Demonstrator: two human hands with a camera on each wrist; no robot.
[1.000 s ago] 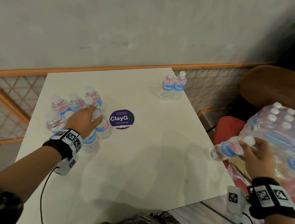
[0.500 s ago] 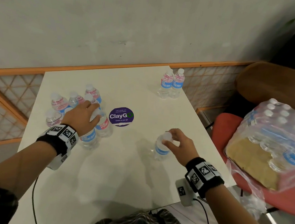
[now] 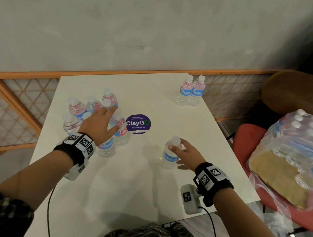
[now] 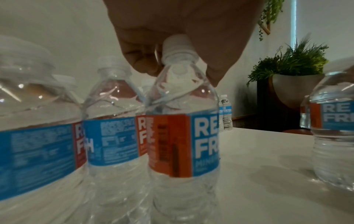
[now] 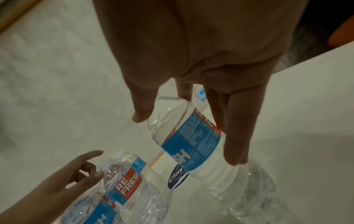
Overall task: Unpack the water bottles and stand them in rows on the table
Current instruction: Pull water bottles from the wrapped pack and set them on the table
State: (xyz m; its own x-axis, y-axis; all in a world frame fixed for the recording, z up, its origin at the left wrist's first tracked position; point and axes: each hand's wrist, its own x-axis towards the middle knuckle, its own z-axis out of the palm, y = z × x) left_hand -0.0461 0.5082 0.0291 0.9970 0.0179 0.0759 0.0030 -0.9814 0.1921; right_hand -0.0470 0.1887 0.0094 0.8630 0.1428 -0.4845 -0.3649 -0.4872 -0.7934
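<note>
Pale plaster wall and an orange-framed lattice screen are backing the white rectangular surface (image 3: 132, 173) where I am working. On its left side a loose cluster of clear plastic water bottles with blue-and-red labels (image 3: 77, 109) is standing, and my left hand (image 3: 98, 124) is hovering over it with fingers spread and relaxed, gripping nothing. In the left wrist view the fingertips are sitting just behind one white cap, and I cannot tell whether they are touching it. A pair of the same bottles (image 3: 191, 92) is standing at the far right corner, well apart from the cluster.

Near the middle, my right hand (image 3: 184, 154) is opening beside a single upright bottle (image 3: 170, 155); the fingers are extended along its side, with the thumb near its cap, no longer wrapped around it as far as I can judge.

On the red chair seat (image 3: 244, 141) to my right, the torn shrink-wrapped pack of bottles (image 3: 296, 149) is waiting with many caps showing, so I am judging most of the unpacking is ahead of me. What is standing is grouped rather than lined up, so the rows are needing tidying too.
</note>
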